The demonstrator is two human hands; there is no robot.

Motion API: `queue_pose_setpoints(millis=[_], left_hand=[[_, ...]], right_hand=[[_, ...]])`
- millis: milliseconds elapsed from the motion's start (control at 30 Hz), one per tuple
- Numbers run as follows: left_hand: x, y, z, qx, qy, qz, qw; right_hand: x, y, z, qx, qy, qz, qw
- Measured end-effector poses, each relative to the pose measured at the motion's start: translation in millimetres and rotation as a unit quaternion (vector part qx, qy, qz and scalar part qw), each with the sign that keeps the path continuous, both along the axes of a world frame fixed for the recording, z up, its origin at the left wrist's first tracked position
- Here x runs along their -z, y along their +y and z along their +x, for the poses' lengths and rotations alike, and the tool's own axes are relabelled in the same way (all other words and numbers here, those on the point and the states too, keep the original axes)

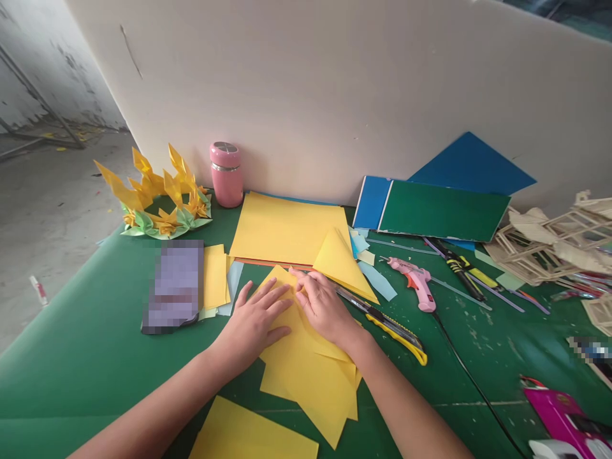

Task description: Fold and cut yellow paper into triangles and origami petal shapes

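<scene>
Flat on a yellow sheet of paper point(294, 331) rests my left hand point(255, 319), its fingers spread. On the sheet's right side, the bent fingers of my right hand point(327, 309) close on the paper near its upper corner and a fold. More yellow sheets point(320, 395) overlap beneath. Just beyond my right hand is a folded yellow paper triangle point(342, 268). A yellow-handled utility knife point(394, 331) lies beside my right wrist. Another yellow sheet point(253, 433) sits at the near edge of view.
A paper crown point(165, 201), pink flask point(227, 175), phone point(174, 284) and large yellow sheets point(289, 226) stand or lie behind and left. To the right are a pink glue gun point(415, 280) with its cord, green board point(444, 213), wooden model point(549, 236) and magenta item point(559, 414).
</scene>
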State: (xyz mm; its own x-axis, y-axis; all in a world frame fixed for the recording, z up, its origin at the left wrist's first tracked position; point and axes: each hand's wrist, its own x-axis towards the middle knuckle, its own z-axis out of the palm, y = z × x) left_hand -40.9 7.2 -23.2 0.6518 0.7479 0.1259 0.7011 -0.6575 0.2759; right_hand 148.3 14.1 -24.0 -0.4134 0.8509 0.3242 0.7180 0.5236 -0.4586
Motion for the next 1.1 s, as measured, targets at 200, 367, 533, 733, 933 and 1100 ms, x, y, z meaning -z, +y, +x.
queue_pose_setpoints(millis=[200, 367, 533, 733, 933, 1100], left_hand=[[-0.4, 0, -1, 0.003, -0.001, 0.007, 1.0], [0.5, 0, -1, 0.001, -0.005, 0.005, 1.0], [2.2, 1, -1, 0.005, -0.014, 0.015, 1.0], [-1.1, 0, 0, -0.005, -0.008, -0.002, 1.0], [1.1, 0, -2, 0.005, -0.013, 0.012, 1.0], [5.3, 0, -3, 0.01, -0.019, 0.018, 1.0]], right_hand=[[2.2, 1, 0, 0.014, 0.001, 0.024, 1.0], [2.1, 2, -1, 0.012, -0.023, 0.031, 0.999], [3.1, 2, -1, 0.021, -0.003, 0.03, 0.999], [1.1, 4, -6, 0.129, 0.063, 0.018, 0.99], [0.5, 11, -13, 0.126, 0.061, 0.018, 0.99], [0.6, 6, -12, 0.101, -0.002, 0.041, 0.994]])
